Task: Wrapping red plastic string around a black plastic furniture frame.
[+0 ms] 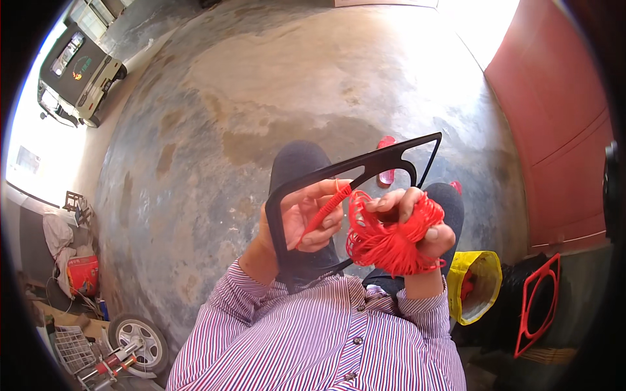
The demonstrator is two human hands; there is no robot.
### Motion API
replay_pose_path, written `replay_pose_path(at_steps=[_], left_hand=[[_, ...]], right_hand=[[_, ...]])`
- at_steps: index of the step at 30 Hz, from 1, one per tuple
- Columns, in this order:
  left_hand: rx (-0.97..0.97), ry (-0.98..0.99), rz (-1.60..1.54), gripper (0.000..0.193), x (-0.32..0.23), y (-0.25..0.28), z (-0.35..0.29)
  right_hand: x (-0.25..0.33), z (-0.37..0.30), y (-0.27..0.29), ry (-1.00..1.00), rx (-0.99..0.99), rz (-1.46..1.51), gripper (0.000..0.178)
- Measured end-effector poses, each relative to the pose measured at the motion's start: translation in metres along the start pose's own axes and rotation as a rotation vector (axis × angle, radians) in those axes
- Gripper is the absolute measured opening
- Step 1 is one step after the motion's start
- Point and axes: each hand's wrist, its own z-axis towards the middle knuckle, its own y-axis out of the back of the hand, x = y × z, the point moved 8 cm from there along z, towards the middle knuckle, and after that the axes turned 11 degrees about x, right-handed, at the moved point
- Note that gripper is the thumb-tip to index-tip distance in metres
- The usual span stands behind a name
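Observation:
Over my lap lies a black open frame (282, 236) with a curved inner bar. A tightly wound stretch of red cord (326, 212) follows on from that curved bar. My left hand (312, 215) reaches in from the frame's left side, its fingers closed on the wound stretch. My right hand (427, 234) grips a loose, looped bundle of red cord (391, 244) beside the frame's inner curve. The bundle covers part of the frame's lower right side and some of my right fingers.
At my right stand a yellow bag (492, 277) with red things inside and a red frame (523, 319). A pinkish-red object (387, 159) is on the floor beyond the frame. Lower left are a wheel (139, 342) and a red bag (83, 275); a three-wheeled vehicle (81, 72) stands far left.

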Motion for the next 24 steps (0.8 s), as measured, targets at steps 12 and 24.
replay_pose_path(at_steps=[12, 24], left_hand=[[-0.201, -0.054, 0.295, 0.058, -0.017, -0.006, -0.014], [-0.149, -0.062, 0.306, 0.051, -0.021, -0.002, -0.011]], right_hand=[[0.023, -0.004, -0.030, 0.090, -0.049, -0.062, 0.039], [0.010, -0.014, -0.024, -0.005, -0.106, -0.159, 0.039]])
